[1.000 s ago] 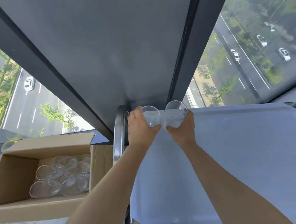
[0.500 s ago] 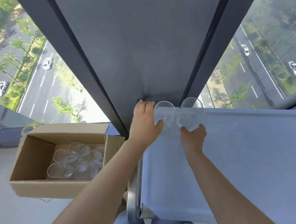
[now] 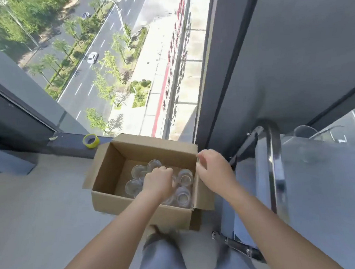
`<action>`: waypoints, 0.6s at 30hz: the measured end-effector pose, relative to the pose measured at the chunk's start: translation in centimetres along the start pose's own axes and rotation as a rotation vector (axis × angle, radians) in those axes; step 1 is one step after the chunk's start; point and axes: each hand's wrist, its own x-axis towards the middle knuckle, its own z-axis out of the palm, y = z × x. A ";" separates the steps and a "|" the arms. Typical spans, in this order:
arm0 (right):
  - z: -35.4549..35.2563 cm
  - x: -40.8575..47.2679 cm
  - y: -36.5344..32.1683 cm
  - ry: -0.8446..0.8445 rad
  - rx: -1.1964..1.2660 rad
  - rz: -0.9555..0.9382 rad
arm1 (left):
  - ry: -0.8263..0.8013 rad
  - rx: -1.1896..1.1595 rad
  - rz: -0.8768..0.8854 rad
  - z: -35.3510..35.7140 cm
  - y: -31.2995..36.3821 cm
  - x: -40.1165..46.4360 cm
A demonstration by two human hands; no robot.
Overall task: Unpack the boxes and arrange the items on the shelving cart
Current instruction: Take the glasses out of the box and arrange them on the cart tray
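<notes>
An open cardboard box stands on the floor by the window and holds several clear glasses. My left hand is down inside the box, its fingers curled over one of the glasses in the middle. My right hand hovers over the box's right edge with loosely curled fingers, holding nothing. The shelving cart is on the right. On its pale top shelf, at the far corner, stand two clear glasses, blurred.
The cart's chrome handle bar rises between the box and the shelf. A yellow tape roll lies on the window sill behind the box. A dark window pillar stands behind the cart. My knees are below the box.
Both hands have let go of the two glasses on the cart's top shelf and swung left and down to the box. My left hand now reaches among the glasses inside.
</notes>
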 end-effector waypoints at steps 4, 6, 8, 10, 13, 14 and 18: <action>8.9 1.2 -2.4 -0.190 -0.066 0.161 | -0.085 0.011 -0.093 2.7 -10.7 1.2; 12.7 2.0 -3.1 -0.246 -0.087 0.210 | -0.106 0.000 -0.122 3.9 -14.8 2.2; 15.8 2.7 -3.7 -0.297 -0.115 0.249 | -0.149 -0.024 -0.140 5.4 -17.5 3.2; 18.7 3.8 -3.6 -0.310 -0.120 0.268 | -0.189 -0.042 -0.136 7.5 -19.1 4.8; 23.1 7.1 -3.2 -0.297 -0.152 0.231 | -0.256 -0.042 -0.085 10.2 -19.7 8.0; 24.7 8.5 -2.9 -0.293 -0.162 0.222 | -0.262 -0.031 -0.066 11.3 -19.7 9.2; 28.9 14.3 -1.6 -0.265 -0.239 0.147 | -0.285 -0.006 -0.040 14.4 -19.1 12.8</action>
